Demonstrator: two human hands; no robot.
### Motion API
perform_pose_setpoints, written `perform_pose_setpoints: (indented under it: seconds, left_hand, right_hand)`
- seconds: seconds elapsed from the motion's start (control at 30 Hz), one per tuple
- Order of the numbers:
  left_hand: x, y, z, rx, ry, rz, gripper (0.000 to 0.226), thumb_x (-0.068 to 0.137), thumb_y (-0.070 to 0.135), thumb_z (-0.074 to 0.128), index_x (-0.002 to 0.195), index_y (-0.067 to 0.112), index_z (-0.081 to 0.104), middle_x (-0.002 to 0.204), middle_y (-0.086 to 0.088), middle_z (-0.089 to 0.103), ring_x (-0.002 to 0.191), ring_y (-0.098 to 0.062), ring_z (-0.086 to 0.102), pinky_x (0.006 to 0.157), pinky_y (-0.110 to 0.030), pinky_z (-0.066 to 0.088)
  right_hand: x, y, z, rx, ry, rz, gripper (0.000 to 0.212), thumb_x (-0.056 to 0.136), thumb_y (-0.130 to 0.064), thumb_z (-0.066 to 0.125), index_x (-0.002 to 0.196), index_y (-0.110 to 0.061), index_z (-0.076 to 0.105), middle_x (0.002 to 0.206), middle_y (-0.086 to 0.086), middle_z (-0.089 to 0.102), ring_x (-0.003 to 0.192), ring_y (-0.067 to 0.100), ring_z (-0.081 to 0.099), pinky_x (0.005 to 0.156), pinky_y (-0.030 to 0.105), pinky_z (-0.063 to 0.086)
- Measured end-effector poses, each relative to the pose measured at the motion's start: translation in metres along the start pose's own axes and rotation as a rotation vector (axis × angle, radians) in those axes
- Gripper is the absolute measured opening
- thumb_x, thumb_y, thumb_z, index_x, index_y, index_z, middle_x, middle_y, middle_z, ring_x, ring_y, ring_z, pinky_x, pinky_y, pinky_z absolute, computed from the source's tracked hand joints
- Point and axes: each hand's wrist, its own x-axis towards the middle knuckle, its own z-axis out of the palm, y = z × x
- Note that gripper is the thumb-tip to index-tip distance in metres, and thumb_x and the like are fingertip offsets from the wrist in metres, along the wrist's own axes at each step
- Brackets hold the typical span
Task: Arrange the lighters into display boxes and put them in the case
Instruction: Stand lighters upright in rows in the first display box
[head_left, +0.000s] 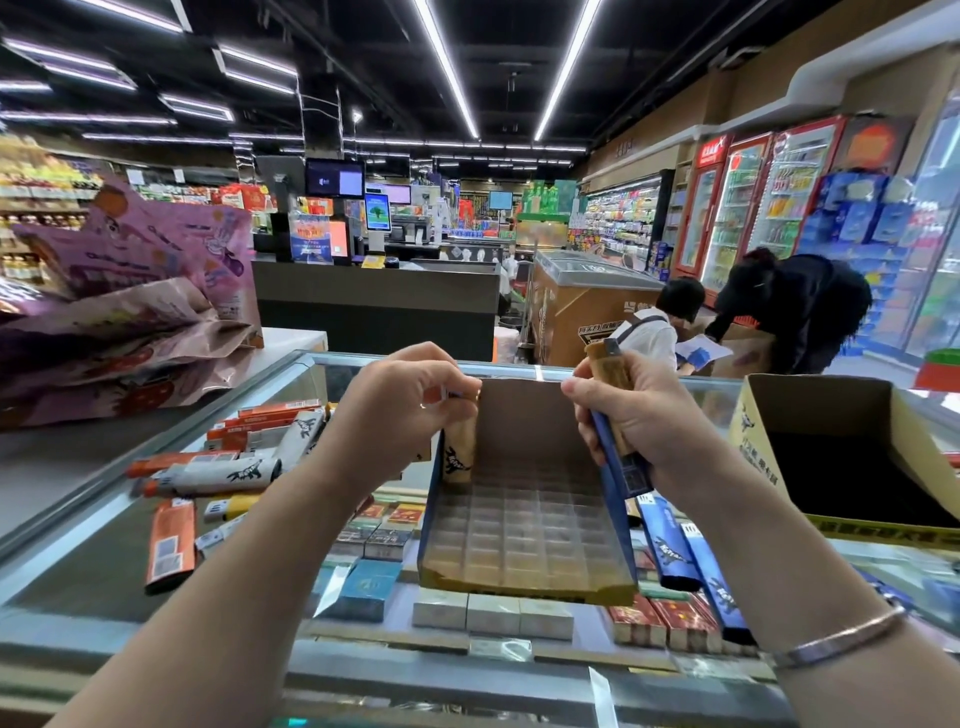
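Note:
A display box (524, 540) with blue sides and a clear slotted tray stands on the glass counter (93, 561). My left hand (410, 400) pinches the top of a tan lighter (460, 452) standing in the tray's far left corner. My right hand (631, 410) grips a bunch of lighters (615, 441), tan and blue, at the box's right wall. Loose lighters (228, 475), orange, grey and yellow, lie scattered on the glass to the left. Two blue lighters (675, 545) lie to the right of the box.
An open yellow cardboard box (831, 457) stands at the right. Purple paper bags (130, 306) are piled at the left. Cigarette packs (493, 616) show under the glass. Two people (779, 306) bend over a carton beyond the counter, near drink fridges.

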Motion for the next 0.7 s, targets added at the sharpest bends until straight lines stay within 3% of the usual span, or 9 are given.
perform_pose_setpoints:
  seconds: [0.13, 0.3, 0.57, 0.7]
  left_hand:
    - [-0.0014, 0.0040, -0.0015, 0.129, 0.022, 0.093, 0.013, 0.078, 0.014, 0.072, 0.089, 0.010, 0.074, 0.088, 0.007, 0.065, 0.074, -0.014, 0.064, 0.067, -0.034, 0.056]
    - [-0.0015, 0.0085, -0.0027, 0.164, -0.004, 0.149, 0.010, 0.078, 0.015, 0.073, 0.086, 0.010, 0.075, 0.088, 0.007, 0.066, 0.071, -0.013, 0.065, 0.065, -0.036, 0.056]
    - [-0.0014, 0.0073, -0.0019, 0.174, -0.031, 0.133, 0.007, 0.079, 0.015, 0.072, 0.085, 0.012, 0.074, 0.089, 0.007, 0.067, 0.073, -0.013, 0.065, 0.065, -0.037, 0.056]
    - [-0.0026, 0.0001, -0.0002, 0.106, -0.034, 0.043, 0.008, 0.080, 0.015, 0.071, 0.087, 0.013, 0.074, 0.089, 0.006, 0.067, 0.076, -0.013, 0.064, 0.068, -0.040, 0.055]
  right_hand:
    - [0.0006, 0.0023, -0.0007, 0.004, 0.001, -0.001, 0.010, 0.088, -0.012, 0.063, 0.086, -0.010, 0.053, 0.056, 0.004, 0.055, 0.046, 0.016, 0.052, 0.039, 0.024, 0.043]
    - [0.0022, 0.0040, -0.0010, 0.015, -0.006, -0.007, 0.011, 0.088, -0.012, 0.063, 0.085, -0.010, 0.053, 0.057, 0.005, 0.055, 0.047, 0.017, 0.052, 0.039, 0.025, 0.043]
    - [0.0024, 0.0032, -0.0009, -0.004, -0.012, 0.000, 0.011, 0.088, -0.015, 0.064, 0.088, -0.009, 0.054, 0.058, 0.005, 0.055, 0.047, 0.017, 0.053, 0.040, 0.025, 0.044]
    - [0.0016, 0.0029, -0.0004, -0.005, -0.009, 0.009, 0.011, 0.088, -0.014, 0.063, 0.087, -0.009, 0.054, 0.057, 0.004, 0.055, 0.047, 0.016, 0.052, 0.040, 0.024, 0.044]
